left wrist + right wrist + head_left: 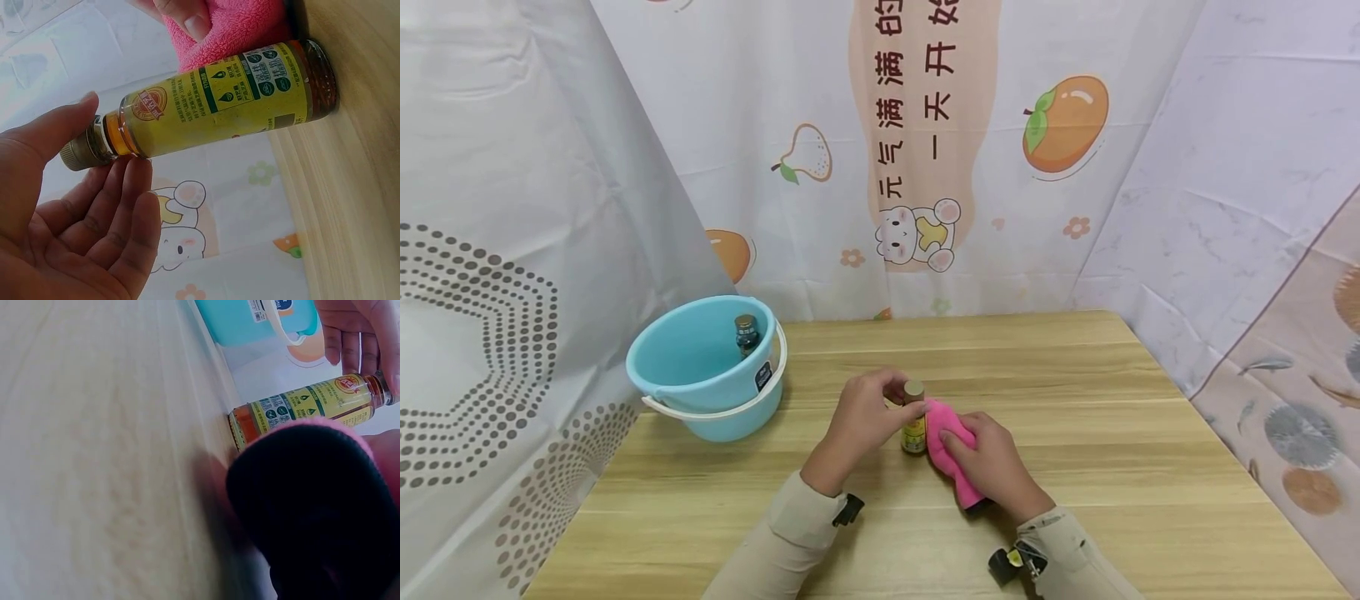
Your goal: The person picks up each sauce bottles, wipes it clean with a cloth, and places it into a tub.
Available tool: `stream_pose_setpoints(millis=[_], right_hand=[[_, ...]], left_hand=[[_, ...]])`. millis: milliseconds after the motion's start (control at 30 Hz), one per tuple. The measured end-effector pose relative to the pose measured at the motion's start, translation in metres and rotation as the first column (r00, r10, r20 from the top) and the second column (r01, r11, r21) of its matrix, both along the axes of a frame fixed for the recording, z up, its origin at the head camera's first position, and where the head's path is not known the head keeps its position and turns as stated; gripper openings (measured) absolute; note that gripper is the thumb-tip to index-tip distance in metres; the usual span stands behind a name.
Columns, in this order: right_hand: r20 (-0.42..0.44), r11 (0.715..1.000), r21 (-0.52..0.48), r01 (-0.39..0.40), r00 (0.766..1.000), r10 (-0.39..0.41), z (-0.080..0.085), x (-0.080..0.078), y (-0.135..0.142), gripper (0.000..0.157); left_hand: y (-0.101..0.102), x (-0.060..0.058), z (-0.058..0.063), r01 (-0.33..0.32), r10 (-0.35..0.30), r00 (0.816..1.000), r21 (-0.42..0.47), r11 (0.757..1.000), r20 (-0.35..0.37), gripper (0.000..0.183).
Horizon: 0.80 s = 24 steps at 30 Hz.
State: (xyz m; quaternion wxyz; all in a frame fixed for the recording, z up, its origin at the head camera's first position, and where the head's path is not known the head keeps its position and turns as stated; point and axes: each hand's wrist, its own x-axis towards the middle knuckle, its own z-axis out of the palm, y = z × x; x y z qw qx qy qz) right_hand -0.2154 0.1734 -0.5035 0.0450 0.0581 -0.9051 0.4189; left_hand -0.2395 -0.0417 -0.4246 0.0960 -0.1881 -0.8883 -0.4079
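A small glass bottle (914,438) with a yellow-green label and a gold-brown cap stands upright on the wooden table. My left hand (867,415) pinches its neck, just below the cap, between thumb and fingertips, as the left wrist view shows. A fluffy pink cloth (942,427) is bunched in my right hand (988,460), close against the right side of the bottle. Its lower end is dark; in the right wrist view this dark end (306,494) covers much of the picture and hides most of my right hand.
At the left of the table stands a light blue bucket (655,377) with a white handle (730,410). Inside it is another bottle (747,333) with a gold-brown cap. A printed curtain (1037,250) hangs behind the table's back edge.
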Motion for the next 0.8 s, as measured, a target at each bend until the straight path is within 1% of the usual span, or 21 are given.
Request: stream_pose_setpoints(millis=[167,333,467,600,733,800], right_hand=[[-0.026,0.999,-0.039,0.012,1.0,-0.013,0.0012,0.0005,-0.0016,0.033],[-0.11,0.991,-0.133,0.0,0.994,-0.015,0.0029,0.0027,-0.0021,0.029],[-0.208,0.978,-0.206,-0.04,0.978,-0.004,0.0051,0.0037,-0.0027,0.029],[-0.275,0.961,-0.267,-0.072,0.961,-0.004,0.0084,0.0048,-0.0036,0.029],[-0.295,0.949,-0.302,-0.09,0.955,-0.003,0.0101,0.0055,-0.004,0.029],[-0.292,0.95,-0.298,-0.092,0.956,0.001,0.01,0.0055,-0.0039,0.028]], left_hand=[[-0.0008,0.0007,0.0,0.005,-0.005,1.0,0.003,1.0,-0.002,0.02],[-0.0007,0.0014,-0.0001,-0.003,0.003,1.0,-0.021,1.0,-0.012,0.024],[-0.0005,0.0021,-0.0002,-0.013,0.013,1.0,-0.038,0.999,-0.005,0.03],[-0.0007,0.0015,-0.0004,-0.016,0.016,1.0,-0.049,0.999,0.004,0.033],[-0.0011,0.0004,-0.0005,-0.004,0.004,1.0,-0.061,0.998,-0.003,0.032],[-0.0013,0.0,-0.0006,0.0,0.0,1.0,-0.063,0.998,-0.003,0.03]])
